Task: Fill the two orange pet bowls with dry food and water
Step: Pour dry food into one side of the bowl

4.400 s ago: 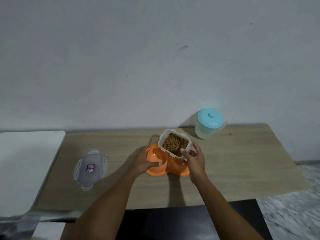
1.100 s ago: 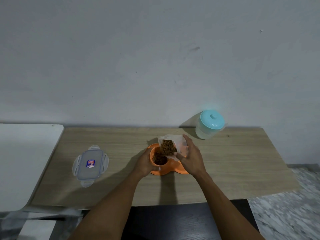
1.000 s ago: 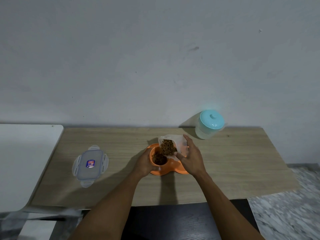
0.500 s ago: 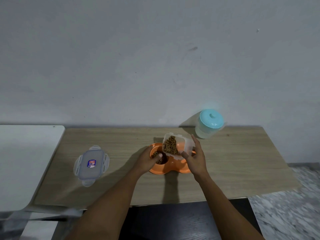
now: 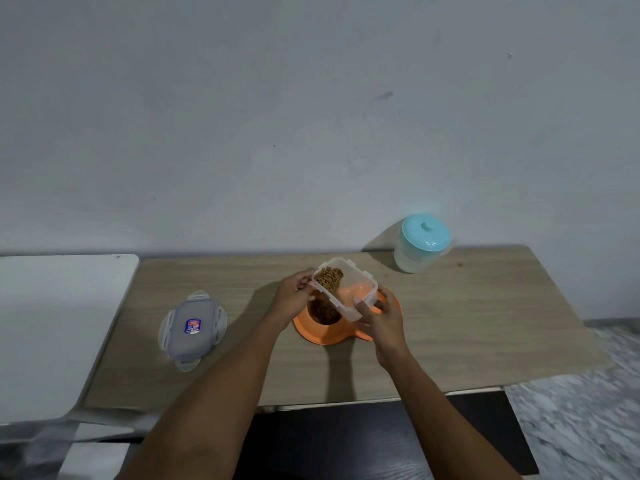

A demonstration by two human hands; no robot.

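The orange double pet bowl (image 5: pixel 322 336) sits mid-table; its left bowl holds brown dry food (image 5: pixel 322 311), its right bowl is mostly hidden. Above it I hold a clear plastic food container (image 5: pixel 349 292) with both hands, roughly level, the remaining kibble heaped at its left end. My left hand (image 5: pixel 294 296) grips the container's left end. My right hand (image 5: pixel 379 315) grips its near right corner. A water jug with a turquoise lid (image 5: pixel 423 247) stands at the back right of the table.
The container's lid (image 5: pixel 191 329) lies flat on the left part of the wooden table (image 5: pixel 485 323). A white surface (image 5: pixel 52 323) adjoins the table on the left. A wall runs right behind the table. Marbled floor shows at the right.
The container was tipped over the left bowl and kibble went in. It has since swung back toward level and my left hand moved from the bowl's rim up to the container's left end.
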